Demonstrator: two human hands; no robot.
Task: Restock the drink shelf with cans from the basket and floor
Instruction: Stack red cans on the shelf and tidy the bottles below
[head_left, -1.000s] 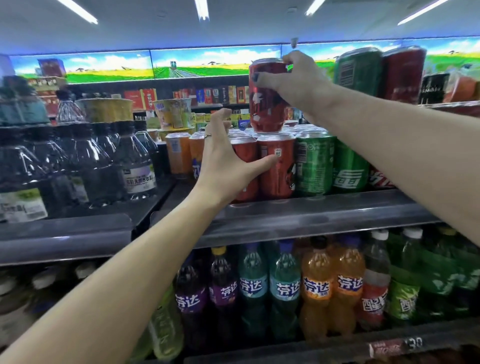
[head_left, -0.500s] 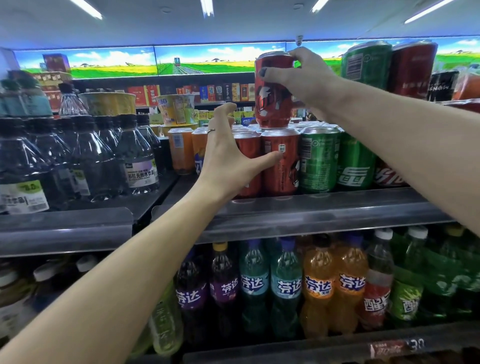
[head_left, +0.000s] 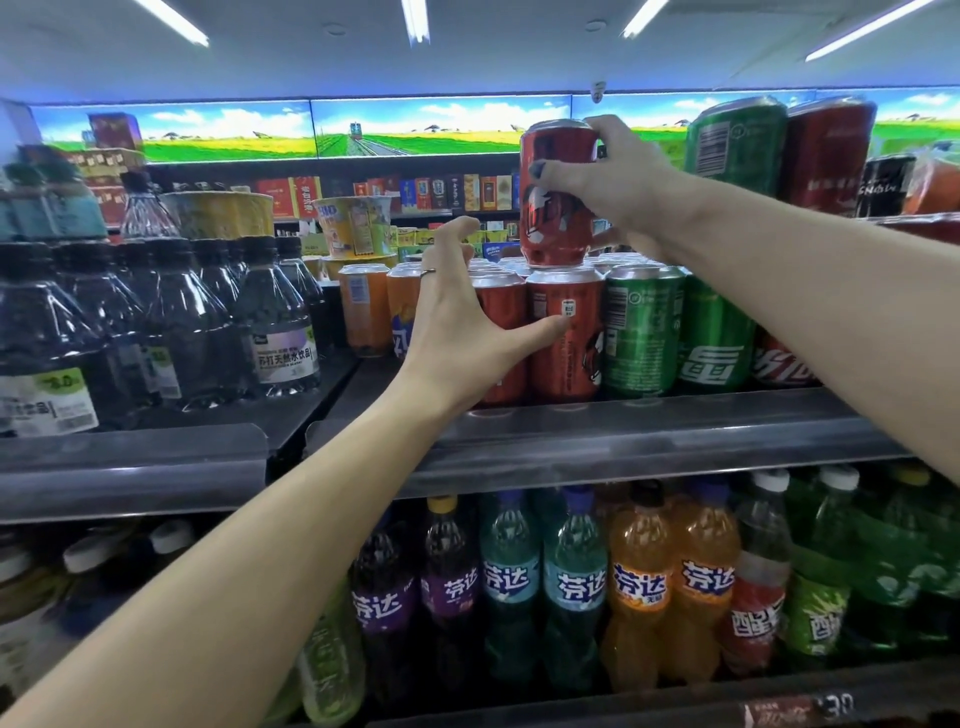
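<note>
The right hand (head_left: 618, 182) grips a red can (head_left: 558, 192) around its upper half, thumb on the near face and fingers curled over the far side and rim. The can is upright, its base at or just above the lid of a red can in the front row (head_left: 565, 332) on the drink shelf (head_left: 623, 431); whether the 2 touch cannot be told from this view. The left hand (head_left: 467, 322) is spread against the front row, thumb tip touching that lower can and fingers arched over the neighbouring red can (head_left: 498, 312), holding nothing but seemingly steadying the row.

A full can is likely moderately heavy for its size, stiff while sealed, and smooth enough to slip if held loosely. The thin wall would dent under a hard squeeze or a drop, so a grip around the cylinder near the top, as here, seems sound. Stacked on another lid, it sits on a narrow rim and would probably topple at a nudge; it should be set down square and let go gently.

Green cans (head_left: 641, 327) stand just right of the red ones, orange cans (head_left: 363, 306) to the left.
</note>
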